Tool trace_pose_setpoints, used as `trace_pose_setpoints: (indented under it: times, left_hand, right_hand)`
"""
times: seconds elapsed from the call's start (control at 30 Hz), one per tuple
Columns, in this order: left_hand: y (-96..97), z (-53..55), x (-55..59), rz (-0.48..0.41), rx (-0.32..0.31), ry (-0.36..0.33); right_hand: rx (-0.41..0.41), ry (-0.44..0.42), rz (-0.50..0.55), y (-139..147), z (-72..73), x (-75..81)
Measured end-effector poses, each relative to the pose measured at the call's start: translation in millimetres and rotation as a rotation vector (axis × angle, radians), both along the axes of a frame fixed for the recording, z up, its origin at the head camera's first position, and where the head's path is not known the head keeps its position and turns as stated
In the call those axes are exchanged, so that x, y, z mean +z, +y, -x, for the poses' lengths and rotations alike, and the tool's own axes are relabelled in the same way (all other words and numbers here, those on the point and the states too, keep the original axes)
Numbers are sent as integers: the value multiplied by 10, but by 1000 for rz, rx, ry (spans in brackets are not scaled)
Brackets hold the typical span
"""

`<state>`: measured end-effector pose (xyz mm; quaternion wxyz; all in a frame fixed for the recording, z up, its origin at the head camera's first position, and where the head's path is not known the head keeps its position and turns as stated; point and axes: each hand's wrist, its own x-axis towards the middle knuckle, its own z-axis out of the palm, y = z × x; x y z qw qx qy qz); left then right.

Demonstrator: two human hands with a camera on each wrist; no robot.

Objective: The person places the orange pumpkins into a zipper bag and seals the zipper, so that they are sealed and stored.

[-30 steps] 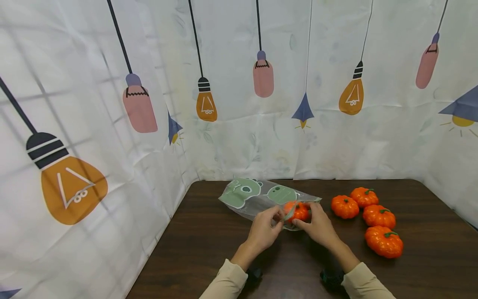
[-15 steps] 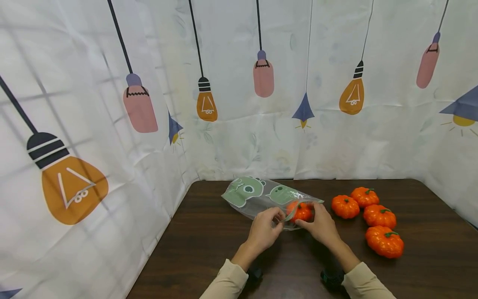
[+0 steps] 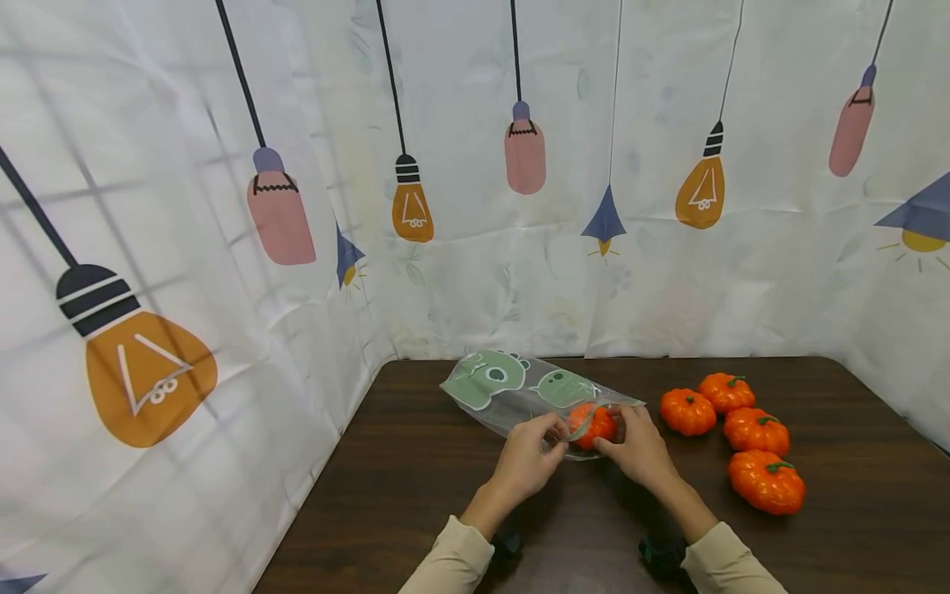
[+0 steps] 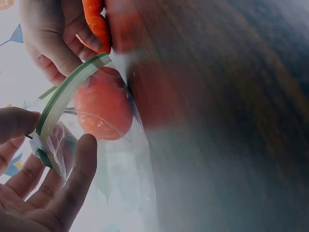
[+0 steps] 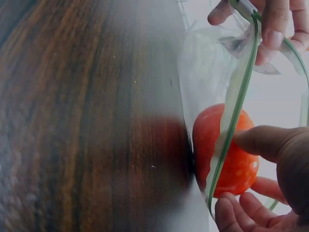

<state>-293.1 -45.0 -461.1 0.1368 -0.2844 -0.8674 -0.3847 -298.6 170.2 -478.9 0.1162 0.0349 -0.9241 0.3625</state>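
Note:
A clear slider zip bag (image 3: 512, 408) with green cartoon animal prints lies on the table, its mouth facing right. Inside the mouth sits a small orange pumpkin (image 3: 596, 425), seen through the plastic in the left wrist view. My left hand (image 3: 529, 454) pinches the bag's rim near the white slider (image 5: 245, 8). My right hand (image 3: 640, 450) reaches into the opening and grips the pumpkin, thumb on one side and fingers on the other. The green zip strip (image 5: 231, 125) crosses in front of the pumpkin in the right wrist view.
Several more orange pumpkins with green stems, such as the nearest pumpkin (image 3: 767, 482), stand to the right of my right hand. The dark wooden table (image 3: 371, 495) ends against a white curtain (image 3: 475, 289) printed with lamps, at the back and left.
The bag has shifted slightly to the right. Both hands keep nearly the same place and hold, and the pumpkin at the mouth has moved a little right. The other pumpkins stay put.

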Motion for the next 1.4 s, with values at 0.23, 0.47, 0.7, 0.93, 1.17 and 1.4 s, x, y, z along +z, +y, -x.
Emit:
trace_pose_setpoints:
  times: [0.23, 0.47, 0.7, 0.93, 1.17, 1.4]
  left_hand:
    - [4, 1, 0, -20, -17, -7]
    - [-11, 12, -25, -30, -27, -14]
    - [-14, 12, -16, -10, -16, -21]
    - [-34, 18, -6, -7, -12, -26]
    - [-46, 24, -18, -8, -12, -21]
    - [-70, 47, -19, 0, -15, 8]
  right_hand:
    - [8, -17, 66, -5, 1, 22]
    - [69, -3, 81, 12, 0, -13]
    - [212, -3, 120, 12, -11, 2]
    - [301, -19, 132, 76, 2, 27]
    - [254, -34, 109, 220, 32, 130]
    - [232, -37, 86, 399, 16, 284]
